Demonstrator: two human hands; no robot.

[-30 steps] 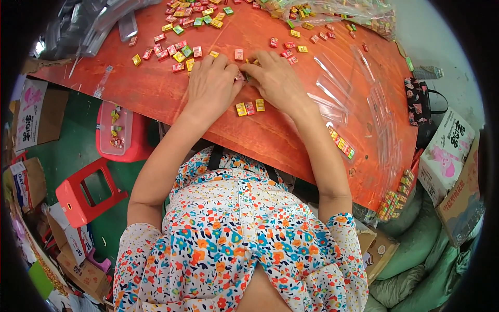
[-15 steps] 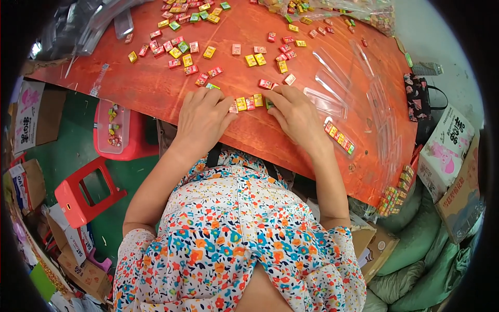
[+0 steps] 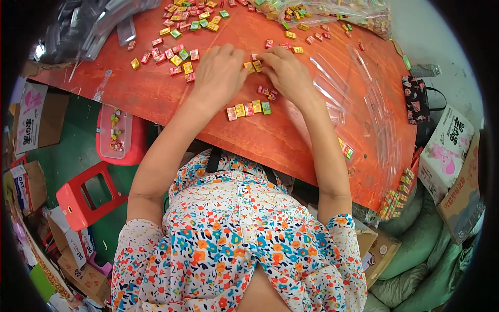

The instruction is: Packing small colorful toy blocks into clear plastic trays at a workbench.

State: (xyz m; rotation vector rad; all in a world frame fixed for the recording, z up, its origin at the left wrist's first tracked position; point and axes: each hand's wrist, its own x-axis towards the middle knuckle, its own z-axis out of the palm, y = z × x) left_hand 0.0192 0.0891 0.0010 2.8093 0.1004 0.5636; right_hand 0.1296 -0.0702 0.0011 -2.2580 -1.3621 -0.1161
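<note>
On the orange-red table, a short row of small candy-like boxes (image 3: 249,109), pink, yellow, red and green, lies side by side in front of me. Two small red boxes (image 3: 263,90) sit loosely just beyond the row. Farther out, my left hand (image 3: 221,73) is palm down with its fingers curled in; whatever lies under them is hidden. My right hand (image 3: 286,75) bends toward it, thumb and fingertips closed at a small yellow box (image 3: 257,66). Another yellow box (image 3: 248,67) shows between the hands, beside the left fingertips.
Many small boxes (image 3: 182,54) are scattered at the far left, and a clear bag (image 3: 358,15) of them lies at the back. Clear plastic trays (image 3: 382,119) spread over the right side. One filled tray (image 3: 345,148) rests beside my right forearm. A red stool (image 3: 91,195) stands left.
Both hands have moved away from me, off the row of boxes, to the loose boxes farther out. The row now lies uncovered, with its green box at the right end in full view.
</note>
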